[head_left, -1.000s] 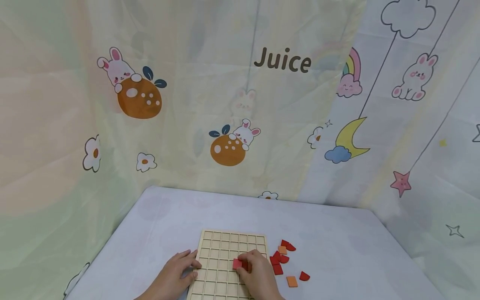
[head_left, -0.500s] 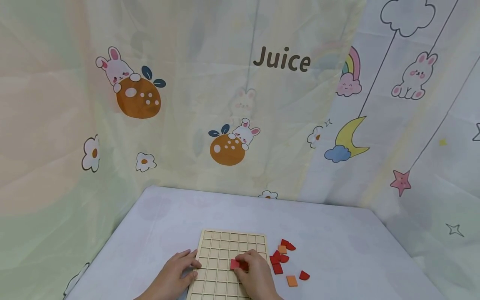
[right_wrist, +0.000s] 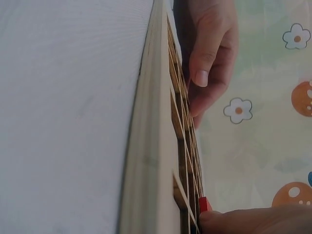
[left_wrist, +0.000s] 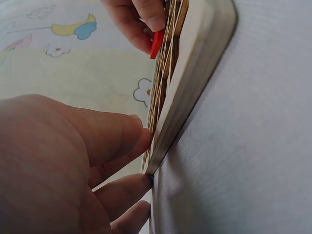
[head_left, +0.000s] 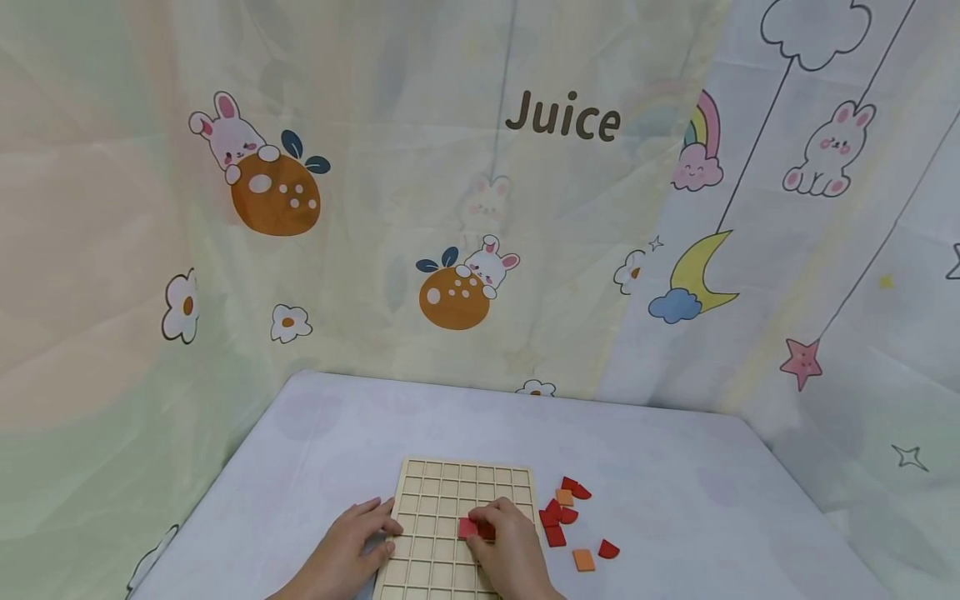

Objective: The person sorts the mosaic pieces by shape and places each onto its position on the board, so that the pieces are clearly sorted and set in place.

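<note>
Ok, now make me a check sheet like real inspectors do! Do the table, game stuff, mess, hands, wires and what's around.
Surface: table, pale with faint spots.
Job's things: board with a grid; red pieces and two orange squares loose to its right.
Clutter: nothing seen.
Hands: left hand touches the board's left edge; right hand pinches a red tile at the grid, unclear whether seated.
Cables: nothing seen.
Surroundings: curtain printed with bunnies, flowers and "Juice".
</note>
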A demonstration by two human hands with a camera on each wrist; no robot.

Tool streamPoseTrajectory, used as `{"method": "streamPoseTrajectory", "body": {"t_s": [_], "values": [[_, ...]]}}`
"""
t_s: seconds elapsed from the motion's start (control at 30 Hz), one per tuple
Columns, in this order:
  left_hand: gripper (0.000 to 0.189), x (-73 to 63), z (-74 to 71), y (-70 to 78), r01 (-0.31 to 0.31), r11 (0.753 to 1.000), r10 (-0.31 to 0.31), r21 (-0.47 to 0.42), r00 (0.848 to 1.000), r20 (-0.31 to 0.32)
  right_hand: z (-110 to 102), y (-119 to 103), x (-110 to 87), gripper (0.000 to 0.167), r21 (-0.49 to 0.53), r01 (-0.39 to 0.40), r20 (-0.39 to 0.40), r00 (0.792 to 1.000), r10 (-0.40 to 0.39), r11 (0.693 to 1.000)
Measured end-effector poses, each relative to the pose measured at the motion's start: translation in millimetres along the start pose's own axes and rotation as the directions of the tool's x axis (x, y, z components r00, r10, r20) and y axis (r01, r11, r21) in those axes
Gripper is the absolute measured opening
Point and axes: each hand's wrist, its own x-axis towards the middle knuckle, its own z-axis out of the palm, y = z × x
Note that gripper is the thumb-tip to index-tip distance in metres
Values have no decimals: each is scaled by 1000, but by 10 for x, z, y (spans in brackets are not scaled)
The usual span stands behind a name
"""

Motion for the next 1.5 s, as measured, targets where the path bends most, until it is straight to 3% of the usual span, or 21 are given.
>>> {"method": "streamPoseTrajectory", "body": {"t_s": [0.6,1.03,1.5], "values": [[8,3,-2,5,22,1000,-22,-3,1000,10,3,5,-1,23,-22,12,-4,1000,-12,1000],[9,1,-4,26,21,1000,-21,-10,1000,5,-40,13,-10,21,19,40,-41,998,-39,999],[8,0,-11,47,18,1000,-18,-12,1000,5,-147,122,5,21,62,-9,-78,997,14,998]]}}
